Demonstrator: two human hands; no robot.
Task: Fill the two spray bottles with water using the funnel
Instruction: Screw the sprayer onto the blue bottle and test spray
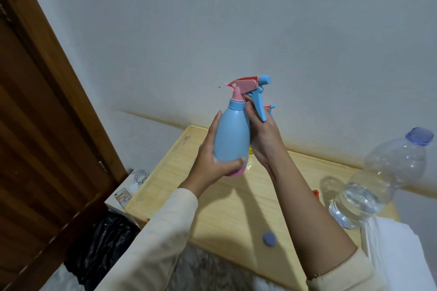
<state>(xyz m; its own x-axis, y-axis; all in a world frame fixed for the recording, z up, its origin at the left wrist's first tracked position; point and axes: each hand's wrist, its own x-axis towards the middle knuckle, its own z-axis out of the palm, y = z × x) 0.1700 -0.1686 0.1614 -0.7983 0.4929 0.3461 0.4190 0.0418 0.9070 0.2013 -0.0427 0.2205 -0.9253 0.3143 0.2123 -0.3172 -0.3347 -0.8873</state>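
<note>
Table [224, 208] carries the supplies. Water bottle [378, 184] stands at its right edge, part full and capped, handy for pouring. Spray bottle [233, 134] is in the air above the table's far edge, not resting on it. Left hand [212, 158] wraps the lower body, thumb across the front, steadying it. Right hand [262, 139] curls round the neck under the sprayer head, likely to twist the head off (funnel needs an open mouth). Long axis is near upright, top leaning slightly right; nozzle points right, trigger hangs down. Second bottle [269, 108] is by the far edge, mostly hidden behind the right hand. Loose cap [269, 238] lies near the near edge. Orange bit [315, 194] behind the right forearm may be the funnel, cannot tell.
</note>
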